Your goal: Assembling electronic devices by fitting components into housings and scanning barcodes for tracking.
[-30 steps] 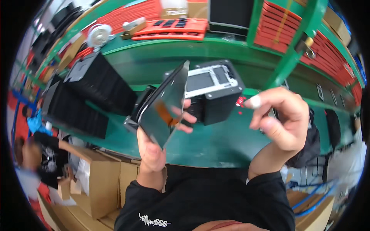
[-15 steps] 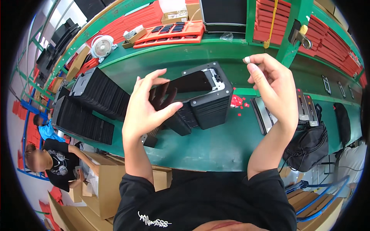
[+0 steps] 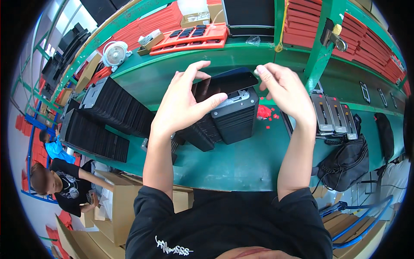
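My left hand [image 3: 183,99] grips a glossy black screen panel [image 3: 228,82] between thumb and fingers. The panel is tilted above a tall stack of black plates [image 3: 235,123], and its far end is raised near my right hand. A grey, screw-dotted top plate [image 3: 241,98] shows under the panel's near edge. My right hand [image 3: 282,88] is closed in a pinch by the panel's far right corner. Something small and whitish shows at its fingertips, too small to name.
Tall stacks of black plates [image 3: 95,136] stand at the left. Red scraps [image 3: 265,113] lie right of the middle stack. Farther right are grey devices [image 3: 334,114] and a black bag [image 3: 345,164]. A fan [image 3: 115,55] and an orange tray [image 3: 189,39] occupy the shelf. A co-worker [image 3: 64,185] is at the left.
My left hand has moved right and up, tilting the panel over the stack's top. My right hand has come left and down, close to the panel's corner.
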### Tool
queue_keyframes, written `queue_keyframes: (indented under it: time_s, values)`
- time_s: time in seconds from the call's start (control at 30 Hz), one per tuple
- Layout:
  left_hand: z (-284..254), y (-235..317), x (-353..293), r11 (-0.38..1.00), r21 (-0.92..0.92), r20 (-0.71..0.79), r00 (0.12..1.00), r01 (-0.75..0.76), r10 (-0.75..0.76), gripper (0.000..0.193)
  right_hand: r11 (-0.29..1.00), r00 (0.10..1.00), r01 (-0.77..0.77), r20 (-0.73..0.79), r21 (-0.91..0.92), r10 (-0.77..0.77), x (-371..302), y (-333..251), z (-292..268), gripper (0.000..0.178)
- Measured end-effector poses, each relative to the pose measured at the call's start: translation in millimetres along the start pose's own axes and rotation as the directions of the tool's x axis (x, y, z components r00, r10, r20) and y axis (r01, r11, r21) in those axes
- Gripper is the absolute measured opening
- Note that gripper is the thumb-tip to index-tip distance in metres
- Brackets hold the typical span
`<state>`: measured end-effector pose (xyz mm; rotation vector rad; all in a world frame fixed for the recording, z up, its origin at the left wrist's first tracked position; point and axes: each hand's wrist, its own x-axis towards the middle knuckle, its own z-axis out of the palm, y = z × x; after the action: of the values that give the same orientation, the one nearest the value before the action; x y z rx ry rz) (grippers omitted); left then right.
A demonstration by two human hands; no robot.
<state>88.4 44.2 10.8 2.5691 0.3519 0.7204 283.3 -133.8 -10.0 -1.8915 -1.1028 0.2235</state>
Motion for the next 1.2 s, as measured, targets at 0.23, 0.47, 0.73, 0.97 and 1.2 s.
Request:
queue_keyframes:
  time_s: [0.23, 0.47, 0.73, 0.97, 1.2]
  values:
    - [-16, -14, -23, 0.999, -0.048, -0.023, 1.000, 0.012, -0.013, 0.083, 0.998, 1.000, 0.015, -0.011, 0.067, -0.014, 0, 4, 3, 0.055]
    - [-10, -18, -28, 0.999, -0.039, -0.036, 0.999, -0.003, 0.002, 0.084, 0.994, 0.999, -0.021, -0.037, 0.111, 0.025, 3, 3, 0, 0.060]
    - [1, -7, -1, 0.997, -0.064, 0.012, 0.999, 0.048, -0.047, 0.085, 0.979, 0.993, -0.108, -0.029, 0.171, 0.114, 3, -5, 6, 0.063]
    - [2, -4, 1, 0.999, -0.030, 0.019, 1.000, 0.020, -0.020, 0.087, 0.990, 0.985, -0.107, 0.146, 0.089, 0.093, 11, 12, 9, 0.058]
    - [-1, -5, -16, 0.999, 0.031, -0.037, 0.999, -0.026, 0.027, 0.089, 0.996, 0.963, -0.087, 0.254, -0.006, 0.086, 7, 4, 11, 0.066]
